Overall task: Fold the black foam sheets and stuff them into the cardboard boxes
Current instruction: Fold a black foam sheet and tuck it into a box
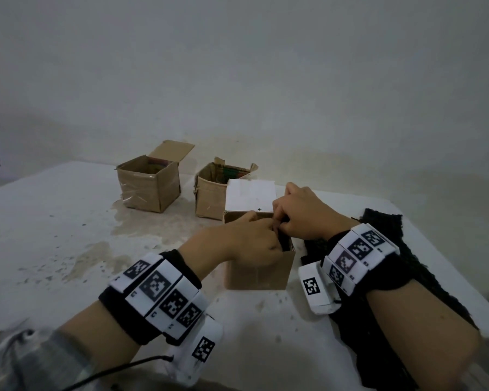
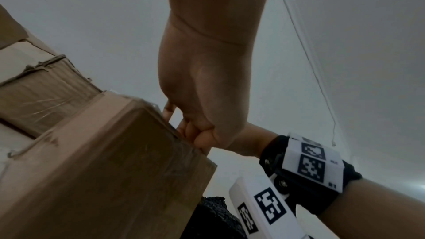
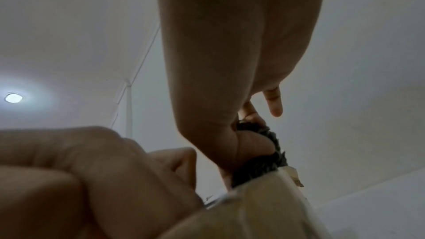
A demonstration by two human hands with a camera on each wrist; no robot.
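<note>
A small cardboard box [image 1: 259, 270] stands near the table's front, its white flap [image 1: 250, 194] raised behind it. Both hands meet over its mouth. My left hand [image 1: 268, 239] curls its fingers down inside the opening, onto the dark folded foam sheet [image 1: 285, 244] in the box. My right hand [image 1: 280, 222] pinches the same foam from the far right side. In the right wrist view the right hand's fingers [image 3: 250, 144] grip black foam [image 3: 260, 166] just above the box rim [image 3: 264, 204]. The left wrist view shows the left hand [image 2: 197, 134] curled at the box's top edge [image 2: 103, 161].
More black foam sheets [image 1: 384, 320] lie on the table under and beside my right forearm. Two other open cardboard boxes [image 1: 150, 183] [image 1: 211, 197] stand behind, towards the wall. The white table [image 1: 54, 235] is stained; its right edge runs close past the foam.
</note>
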